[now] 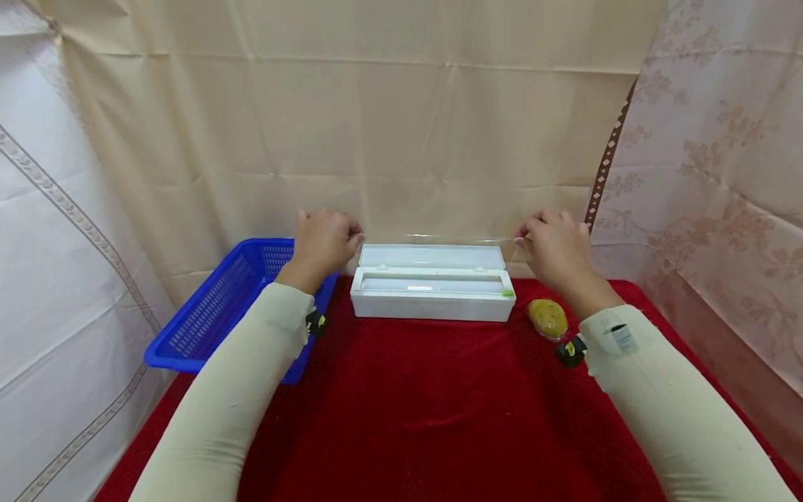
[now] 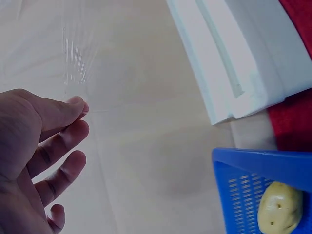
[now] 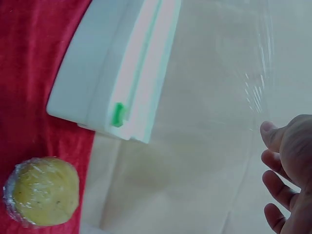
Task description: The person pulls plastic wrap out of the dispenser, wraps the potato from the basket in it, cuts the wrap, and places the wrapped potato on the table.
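Observation:
A thin sheet of clear plastic wrap (image 2: 75, 61) stretches between both hands, above and behind the white wrap dispenser box (image 1: 433, 308). My left hand (image 1: 324, 240) pinches one end between thumb and forefinger, its other fingers loosely bent. At the other end, my right hand (image 1: 553, 244) pinches the sheet (image 3: 256, 92) with thumb and fingertips. The dispenser's lid (image 1: 433, 256) stands raised, showing the roll (image 1: 408, 285) inside; a green slider (image 1: 507, 293) sits at its right end. Below the right hand lies a potato (image 1: 548, 318) covered in plastic wrap.
To the left stands a blue perforated basket (image 1: 216, 307), partly behind the left forearm. A bare potato (image 2: 280, 208) is in it, seen in the left wrist view. Red cloth (image 1: 433, 404) covers the table, and beige curtain (image 1: 401, 125) hangs close behind.

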{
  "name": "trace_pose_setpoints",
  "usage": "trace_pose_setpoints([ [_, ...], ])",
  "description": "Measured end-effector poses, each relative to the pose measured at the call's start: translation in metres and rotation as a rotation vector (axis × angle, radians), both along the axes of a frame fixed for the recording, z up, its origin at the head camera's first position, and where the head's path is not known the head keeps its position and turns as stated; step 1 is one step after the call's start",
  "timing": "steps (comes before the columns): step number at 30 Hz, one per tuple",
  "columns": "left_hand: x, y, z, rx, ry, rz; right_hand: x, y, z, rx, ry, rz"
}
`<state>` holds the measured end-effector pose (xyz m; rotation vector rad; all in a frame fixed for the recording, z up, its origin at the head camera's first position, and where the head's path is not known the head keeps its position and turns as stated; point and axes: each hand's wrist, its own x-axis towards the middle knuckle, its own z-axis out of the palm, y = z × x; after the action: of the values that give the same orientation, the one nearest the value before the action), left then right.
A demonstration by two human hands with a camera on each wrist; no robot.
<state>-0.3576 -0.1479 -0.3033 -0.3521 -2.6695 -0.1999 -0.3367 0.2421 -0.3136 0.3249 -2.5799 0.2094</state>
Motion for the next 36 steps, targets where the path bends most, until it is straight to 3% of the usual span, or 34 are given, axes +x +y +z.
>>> trace_pose_setpoints([
  [18,0.018,-0.005,0.042,0.057,0.113,-0.039,0.017,-0.007,0.042,-0.071,0.083,-0.023],
  [29,0.036,-0.008,0.064,0.081,0.171,-0.033,0.032,-0.009,0.062,-0.149,0.112,-0.019],
  [36,0.05,-0.015,0.075,0.12,0.195,-0.054,0.042,-0.013,0.07,-0.161,0.188,0.008],
])
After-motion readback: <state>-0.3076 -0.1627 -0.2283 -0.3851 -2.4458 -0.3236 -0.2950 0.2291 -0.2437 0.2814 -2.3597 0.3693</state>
